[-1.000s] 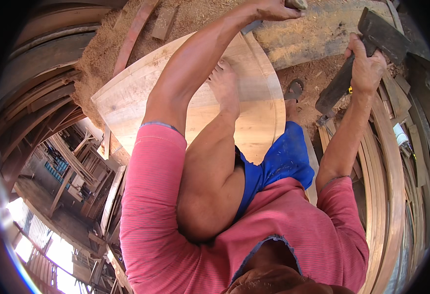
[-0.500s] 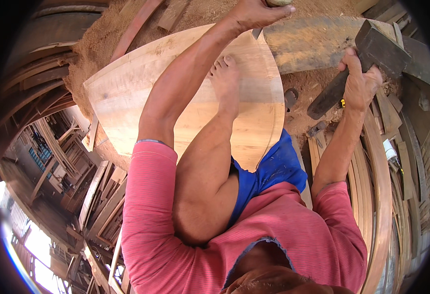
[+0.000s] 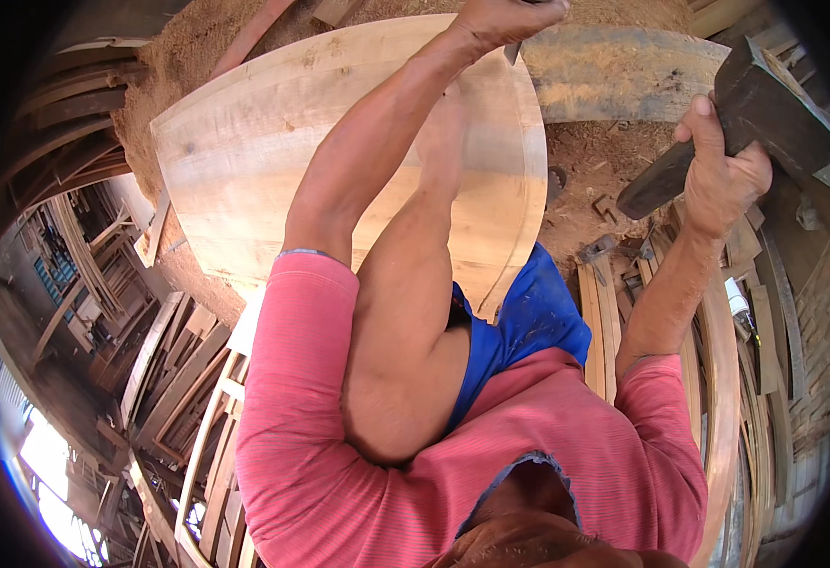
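At the far edge of view, my left hand is closed around a chisel. Its metal blade shows below the fingers at the rim of a broad, pale wooden panel; the handle is mostly hidden or cut off. To the right, my right hand grips a heavy dark mallet by its thick handle. The mallet's blocky head is held up, apart from the chisel. My bare foot and lower leg rest on the panel, the foot partly hidden behind my left forearm.
A weathered, curved plank lies beyond the panel, over sawdust. Long timber strips lie on the right, near a hammer-like tool. More boards are stacked on the left. A white container lies among the right-hand wood.
My right hand and the mallet have moved outward to the right. My left hand sits slightly higher in view, and the chisel's rounded handle end no longer shows. The whole view has shifted a little.
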`<control>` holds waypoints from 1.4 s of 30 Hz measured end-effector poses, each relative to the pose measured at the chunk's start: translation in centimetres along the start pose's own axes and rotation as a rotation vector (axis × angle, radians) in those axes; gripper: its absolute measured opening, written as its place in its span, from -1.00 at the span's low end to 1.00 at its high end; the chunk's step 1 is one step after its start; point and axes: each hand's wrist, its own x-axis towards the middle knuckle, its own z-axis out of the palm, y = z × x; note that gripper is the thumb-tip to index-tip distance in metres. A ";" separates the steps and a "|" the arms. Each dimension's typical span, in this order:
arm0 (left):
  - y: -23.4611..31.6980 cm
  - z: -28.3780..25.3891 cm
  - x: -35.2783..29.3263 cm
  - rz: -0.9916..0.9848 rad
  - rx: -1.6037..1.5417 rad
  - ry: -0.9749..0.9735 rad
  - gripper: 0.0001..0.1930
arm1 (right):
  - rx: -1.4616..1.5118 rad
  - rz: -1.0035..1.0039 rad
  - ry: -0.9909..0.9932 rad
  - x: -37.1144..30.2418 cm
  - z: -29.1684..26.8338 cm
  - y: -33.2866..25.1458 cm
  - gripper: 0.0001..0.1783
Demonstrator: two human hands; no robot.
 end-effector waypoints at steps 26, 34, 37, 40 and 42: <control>-1.2 0.3 -2.9 -0.017 -0.072 0.113 -0.74 | 0.123 -0.282 -0.068 -1.0 -0.1 -3.6 -0.87; -0.9 0.2 -3.9 0.031 0.013 0.069 -0.74 | 0.083 -0.348 -0.118 -0.6 -0.6 -4.1 -0.91; -0.8 0.4 -4.9 0.047 -0.027 0.072 -0.74 | -0.014 -0.515 -0.155 0.3 -0.7 -4.7 -0.89; -1.7 -0.5 -6.3 0.063 0.049 0.040 -0.72 | 0.160 -0.580 -0.030 -0.2 1.9 -7.1 -0.88; -1.7 -1.1 -7.0 0.045 0.102 -0.019 -0.68 | 0.085 -0.550 -0.013 -0.9 3.0 -6.8 -0.94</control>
